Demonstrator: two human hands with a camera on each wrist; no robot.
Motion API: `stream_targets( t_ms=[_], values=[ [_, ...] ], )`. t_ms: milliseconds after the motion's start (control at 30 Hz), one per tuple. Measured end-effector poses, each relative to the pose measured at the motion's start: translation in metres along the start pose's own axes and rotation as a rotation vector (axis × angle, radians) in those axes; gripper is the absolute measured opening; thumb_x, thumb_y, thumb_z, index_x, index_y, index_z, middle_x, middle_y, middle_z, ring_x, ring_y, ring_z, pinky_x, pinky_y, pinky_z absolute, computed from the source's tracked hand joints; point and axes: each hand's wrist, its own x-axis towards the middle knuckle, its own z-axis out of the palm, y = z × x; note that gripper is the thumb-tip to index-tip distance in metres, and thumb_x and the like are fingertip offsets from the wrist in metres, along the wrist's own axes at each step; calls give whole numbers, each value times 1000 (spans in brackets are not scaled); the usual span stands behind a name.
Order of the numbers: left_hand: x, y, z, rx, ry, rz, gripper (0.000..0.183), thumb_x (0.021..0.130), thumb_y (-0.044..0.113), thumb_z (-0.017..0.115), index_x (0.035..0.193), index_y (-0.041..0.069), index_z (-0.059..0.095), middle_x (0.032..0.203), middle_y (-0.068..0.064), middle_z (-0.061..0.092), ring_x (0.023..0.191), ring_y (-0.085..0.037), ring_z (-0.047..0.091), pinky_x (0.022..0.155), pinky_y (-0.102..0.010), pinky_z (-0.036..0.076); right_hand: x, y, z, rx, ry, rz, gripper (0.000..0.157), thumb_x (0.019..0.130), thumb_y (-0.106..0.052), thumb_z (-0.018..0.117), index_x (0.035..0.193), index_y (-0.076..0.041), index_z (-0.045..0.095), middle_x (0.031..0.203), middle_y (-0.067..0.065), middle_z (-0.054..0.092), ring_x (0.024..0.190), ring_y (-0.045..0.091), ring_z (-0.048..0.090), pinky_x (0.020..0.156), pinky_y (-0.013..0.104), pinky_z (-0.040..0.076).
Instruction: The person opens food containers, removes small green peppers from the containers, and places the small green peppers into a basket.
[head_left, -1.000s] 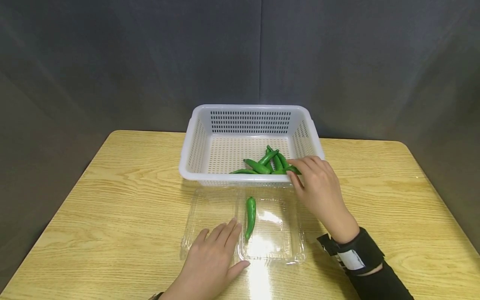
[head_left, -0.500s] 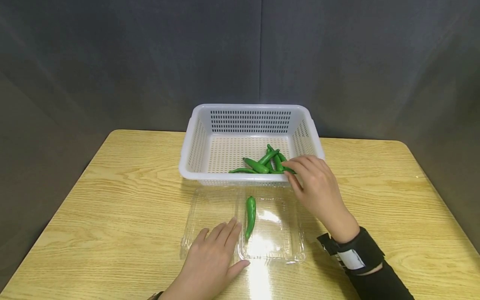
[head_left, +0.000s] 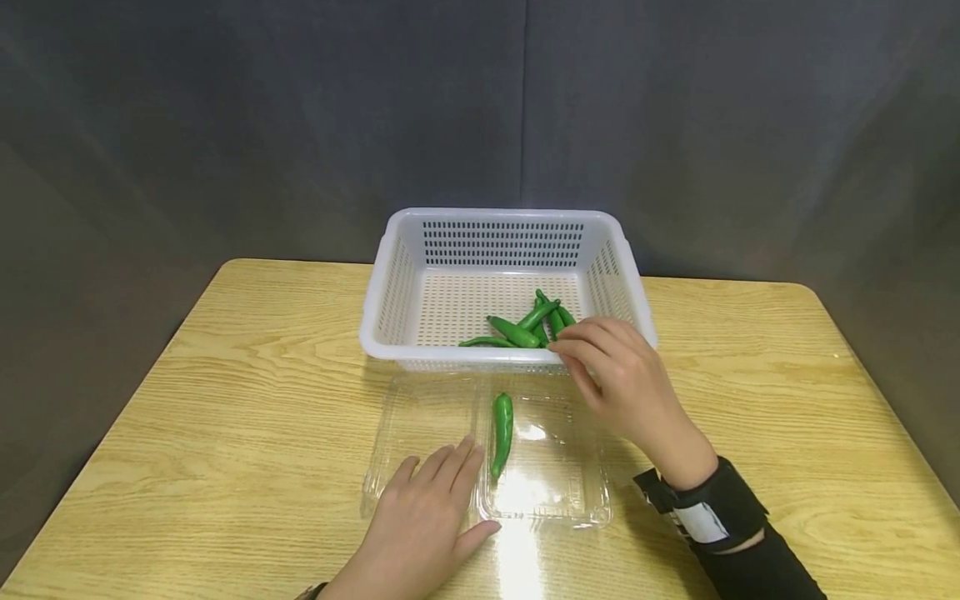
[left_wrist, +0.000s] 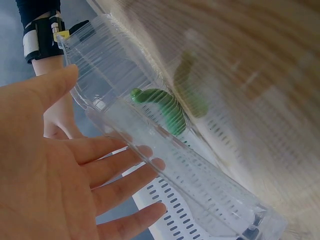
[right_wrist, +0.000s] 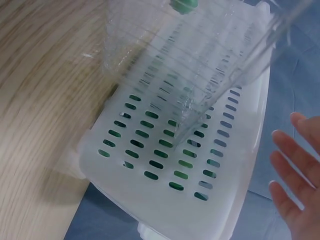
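A clear plastic clamshell box (head_left: 426,412) lies spread on the table in front of a white perforated basket (head_left: 450,353). One green chili pepper (head_left: 502,435) rests lengthwise in its right half, curved through the plastic in the left wrist view. My left hand (head_left: 423,508) rests at the box's middle fold and left half, fingers (left_wrist: 120,165) straight and spread. At the basket's front right rim is my right hand (head_left: 618,371), bent fingertips beside several green chili peppers (head_left: 517,332). In the right wrist view its fingertips (right_wrist: 278,137) show separately with nothing between them.
The wooden table (head_left: 225,400) runs out on both sides of the box and basket. A dark curtain (head_left: 300,142) hangs behind its far edge. A black band (head_left: 720,504) wraps the right wrist.
My right hand has moved left along the basket's front rim, now covering the peppers at the right end. The left hand, box and pepper in it stay put.
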Motion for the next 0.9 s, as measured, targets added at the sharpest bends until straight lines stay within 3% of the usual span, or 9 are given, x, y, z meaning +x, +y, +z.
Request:
stream_targets(
  t_ms=[200, 633, 900],
  values=[
    [0, 0, 0, 16, 18, 13, 72, 92, 58, 60, 137, 2, 56, 139, -12, 57, 115, -25, 62, 88, -48, 56, 1, -3, 1, 26, 0, -58, 12, 91, -5, 66, 98, -1, 74, 100, 10, 71, 97, 29, 64, 90, 43, 50],
    [0, 0, -1, 13, -19, 5, 73, 92, 59, 58, 138, 2, 55, 141, -12, 56, 117, -25, 61, 89, -48, 55, -1, -17, 3, 33, -175, -82, 12, 90, -9, 71, 100, -6, 73, 104, 7, 69, 101, 27, 63, 90, 40, 51],
    [1, 0, -2, 17, -15, 8, 73, 92, 58, 59, 138, 2, 56, 140, -13, 56, 117, -25, 61, 89, -49, 55, 0, -23, 8, 61, -217, -80, 30, 97, -35, 63, 104, -8, 73, 108, 5, 70, 105, 25, 62, 95, 40, 50]
  ],
)
